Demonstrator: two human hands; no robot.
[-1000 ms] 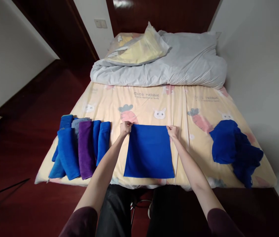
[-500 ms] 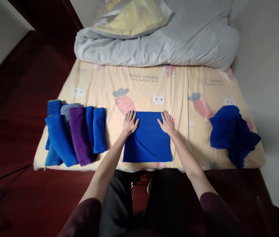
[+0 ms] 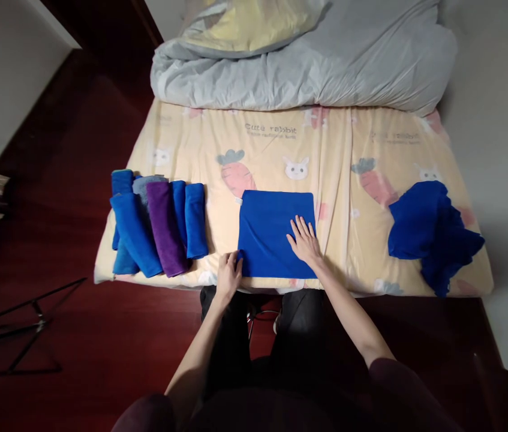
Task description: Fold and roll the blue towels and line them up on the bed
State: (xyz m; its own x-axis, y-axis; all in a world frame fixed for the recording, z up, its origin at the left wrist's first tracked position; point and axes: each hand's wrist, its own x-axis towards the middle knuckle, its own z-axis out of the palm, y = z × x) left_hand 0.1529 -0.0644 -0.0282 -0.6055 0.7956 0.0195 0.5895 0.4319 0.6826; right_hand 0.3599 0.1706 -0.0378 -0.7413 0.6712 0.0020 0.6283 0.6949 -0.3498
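Note:
A blue towel [image 3: 271,231], folded into a flat rectangle, lies on the bed near its front edge. Its surface shows a few slight creases. My left hand [image 3: 230,273] is at the towel's lower left side, fingers curled and closed on the edge there. Flat on the towel's right part rests my right hand [image 3: 305,241], open with the fingers spread.
Several rolled towels lie at the left, among them a purple one [image 3: 166,228] and a blue one [image 3: 135,234]. A crumpled blue cloth heap [image 3: 431,231] is at the right. A grey quilt [image 3: 298,78] covers the bed's far end. Black stand legs [image 3: 38,324] are on the floor.
My left hand has moved from the towel's upper left corner down to its lower left edge and closed there. My right hand has slid a little down the towel. The view has shifted.

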